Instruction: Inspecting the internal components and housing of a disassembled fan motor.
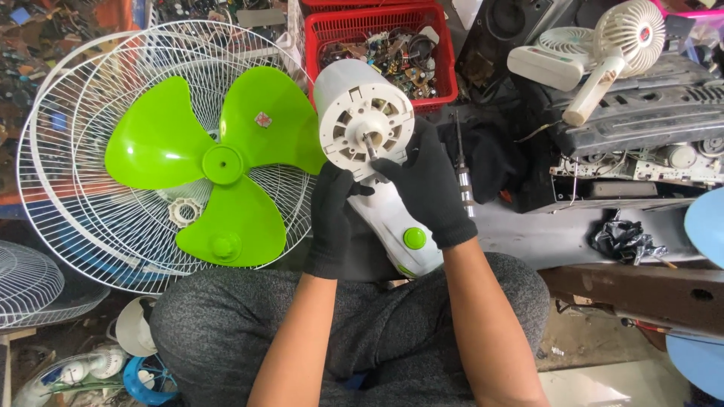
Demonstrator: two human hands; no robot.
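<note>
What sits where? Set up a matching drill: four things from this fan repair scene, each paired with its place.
Things:
1. green fan blade
2. white fan motor housing
3. red basket
4. small white handheld fan

Places:
A. top right, on black equipment
B. held by both gloved hands
C. behind the motor, filled with small parts
D. lying on white wire fan guards

Pairs: 1-D, 2-B, 3-C, 4-A

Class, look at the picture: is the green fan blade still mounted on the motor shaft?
No. The green fan blade lies on the white wire guards, apart from the motor housing's bare shaft.
</note>
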